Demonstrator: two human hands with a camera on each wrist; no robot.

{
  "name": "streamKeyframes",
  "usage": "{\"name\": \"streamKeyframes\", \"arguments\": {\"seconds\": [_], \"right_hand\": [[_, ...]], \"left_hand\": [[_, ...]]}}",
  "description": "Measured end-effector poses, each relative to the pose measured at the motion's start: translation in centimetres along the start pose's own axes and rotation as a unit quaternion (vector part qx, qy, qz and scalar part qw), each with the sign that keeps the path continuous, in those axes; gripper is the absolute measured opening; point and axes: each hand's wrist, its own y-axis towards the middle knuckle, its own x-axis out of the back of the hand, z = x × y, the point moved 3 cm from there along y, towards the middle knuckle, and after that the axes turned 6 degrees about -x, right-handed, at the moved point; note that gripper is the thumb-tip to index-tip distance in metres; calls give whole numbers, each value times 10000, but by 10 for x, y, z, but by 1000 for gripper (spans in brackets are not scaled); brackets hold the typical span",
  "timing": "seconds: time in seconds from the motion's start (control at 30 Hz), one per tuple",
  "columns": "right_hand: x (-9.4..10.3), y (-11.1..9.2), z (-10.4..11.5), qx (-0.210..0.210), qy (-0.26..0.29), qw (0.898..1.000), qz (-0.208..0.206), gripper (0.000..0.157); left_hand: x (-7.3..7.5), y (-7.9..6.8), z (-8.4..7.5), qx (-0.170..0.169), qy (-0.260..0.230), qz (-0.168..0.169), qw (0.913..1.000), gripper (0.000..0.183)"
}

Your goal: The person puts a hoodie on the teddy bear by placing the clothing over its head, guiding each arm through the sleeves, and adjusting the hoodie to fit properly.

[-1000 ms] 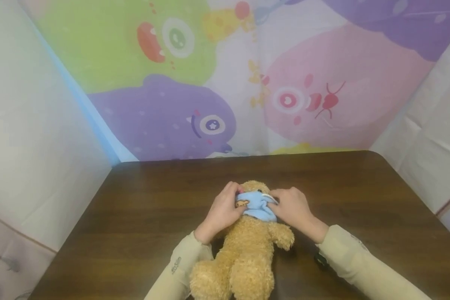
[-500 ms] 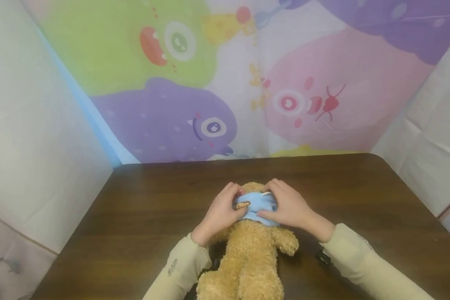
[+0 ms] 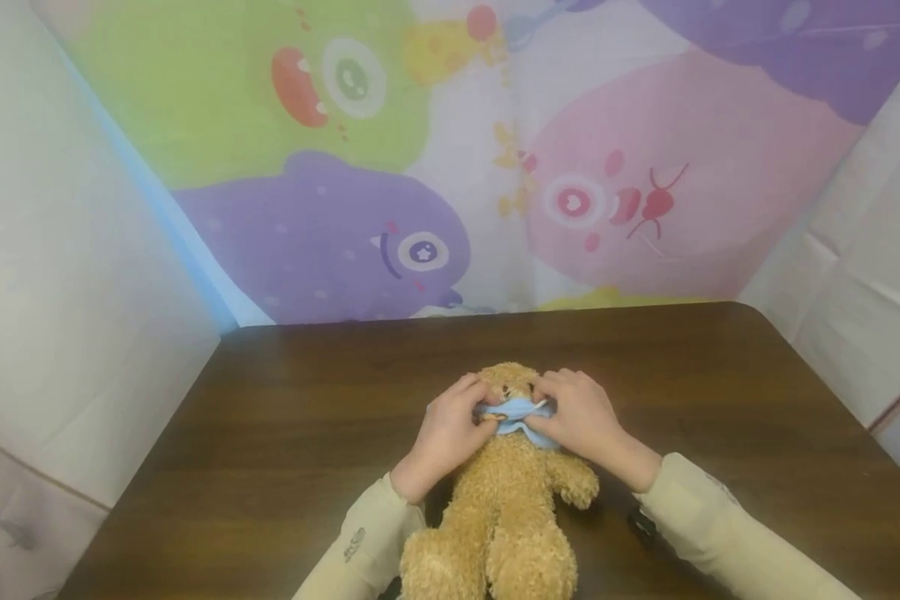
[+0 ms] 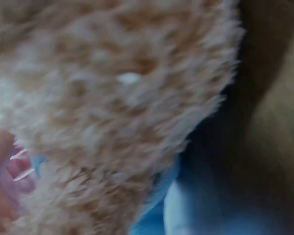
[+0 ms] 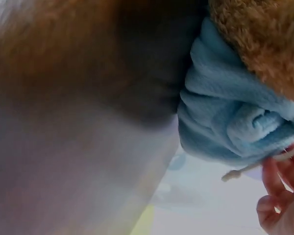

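A tan teddy bear (image 3: 504, 487) lies on its back, legs towards me. A small light-blue garment (image 3: 517, 406) with a pale drawstring is bunched round its neck and lower face; the bear's eyes show above it. My left hand (image 3: 450, 425) pinches the cloth at the left side, thumb in front. At the right side, my right hand (image 3: 587, 419) does the same. In the right wrist view the garment (image 5: 220, 107) hangs in folds, its drawstring (image 5: 240, 172) beside my fingers (image 5: 274, 183). Shaggy fur (image 4: 103, 98) fills most of the left wrist view.
The bear lies on a dark brown wooden table (image 3: 307, 400). Behind the far edge hangs a cloth (image 3: 487, 192) printed with cartoon monsters. White panels (image 3: 105, 275) flank the table. A small black device (image 3: 641, 525) sits under my right cuff.
Both hands keep to the garment. My right hand spread over its front half a second ago and now pinches its upper right part. The cloth's top edge sits lower, uncovering the bear's eyes.
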Motion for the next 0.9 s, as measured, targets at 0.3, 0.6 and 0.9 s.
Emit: {"name": "streamKeyframes", "arguments": {"seconds": [0.3,0.6,0.9], "right_hand": [[1,-10,-15,187,770,9921,974,27],[0,-10,-14,254,625,9918,1086,19],[-4,-15,-26,-149,900,9835,1561,27]], "left_hand": [[3,-9,6,353,-446,446,9974,17],[0,-11,8,617,-382,97,9973,19],[0,-13,17,730,-1574,541,9833,19]]}}
